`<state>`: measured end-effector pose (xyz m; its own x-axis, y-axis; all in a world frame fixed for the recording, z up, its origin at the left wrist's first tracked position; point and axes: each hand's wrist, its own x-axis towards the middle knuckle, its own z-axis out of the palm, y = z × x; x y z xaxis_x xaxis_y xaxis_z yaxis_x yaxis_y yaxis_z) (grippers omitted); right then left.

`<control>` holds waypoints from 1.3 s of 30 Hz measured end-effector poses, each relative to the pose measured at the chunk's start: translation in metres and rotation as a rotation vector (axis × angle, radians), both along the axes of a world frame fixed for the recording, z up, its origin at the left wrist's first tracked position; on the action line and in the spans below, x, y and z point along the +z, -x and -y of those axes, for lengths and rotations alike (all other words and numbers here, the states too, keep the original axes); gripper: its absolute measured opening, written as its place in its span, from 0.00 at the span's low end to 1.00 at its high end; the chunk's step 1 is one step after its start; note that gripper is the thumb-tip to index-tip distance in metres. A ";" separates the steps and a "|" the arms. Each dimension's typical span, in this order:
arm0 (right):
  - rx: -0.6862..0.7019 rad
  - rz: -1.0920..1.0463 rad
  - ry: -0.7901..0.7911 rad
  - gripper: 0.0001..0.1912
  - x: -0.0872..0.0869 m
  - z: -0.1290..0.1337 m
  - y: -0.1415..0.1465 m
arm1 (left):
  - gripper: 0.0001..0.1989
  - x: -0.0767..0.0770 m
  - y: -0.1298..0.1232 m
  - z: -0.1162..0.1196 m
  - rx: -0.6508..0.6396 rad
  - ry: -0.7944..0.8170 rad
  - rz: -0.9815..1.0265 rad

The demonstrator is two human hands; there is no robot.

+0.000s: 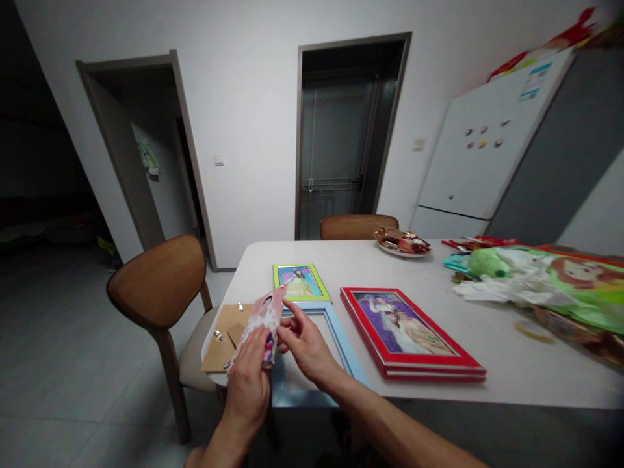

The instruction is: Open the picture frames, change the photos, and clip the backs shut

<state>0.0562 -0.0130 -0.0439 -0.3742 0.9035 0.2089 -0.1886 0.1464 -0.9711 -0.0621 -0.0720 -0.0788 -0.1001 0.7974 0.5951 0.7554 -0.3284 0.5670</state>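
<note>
A pink printed photo (267, 313) is held in both hands above the left part of the white table. My left hand (249, 377) grips its lower left part. The fingers of my right hand (305, 341) are at its right edge, the index finger near the top corner. Below them lies a light blue frame (348, 344), its inside showing pale. A brown backing board (217, 348) with metal clips lies to the left, partly covered by the photo. Behind is a yellow-green frame (316, 281) with a picture in it. Red frames (468, 365) are stacked to the right.
On the white table (341, 259) are a plate of wrapped items (404, 252), a roll of tape (533, 332) and green plastic packaging (589, 299) at the right. Wooden chairs stand left (160, 279) and behind (358, 227).
</note>
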 end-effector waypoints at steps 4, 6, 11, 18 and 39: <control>-0.084 0.129 0.147 0.28 -0.009 0.001 -0.012 | 0.17 0.025 -0.005 -0.002 0.071 -0.005 0.490; -0.097 0.158 0.294 0.29 -0.018 -0.001 -0.016 | 0.17 0.028 -0.017 -0.002 0.043 0.015 0.763; -0.085 -0.056 0.311 0.27 -0.015 -0.007 -0.033 | 0.19 0.016 -0.045 -0.006 -0.172 0.105 1.084; -0.296 0.373 0.128 0.30 -0.018 -0.039 -0.088 | 0.21 0.005 -0.032 -0.001 -0.085 0.181 0.583; -0.357 1.332 -0.419 0.14 -0.025 -0.027 -0.087 | 0.16 -0.009 -0.048 0.011 -0.162 0.278 -0.266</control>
<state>0.1427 0.0142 -0.0687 -0.2698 0.9496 0.1598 0.9142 0.3047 -0.2672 -0.0146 -0.0829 -0.0882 0.1682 0.9241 0.3431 0.8386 -0.3170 0.4429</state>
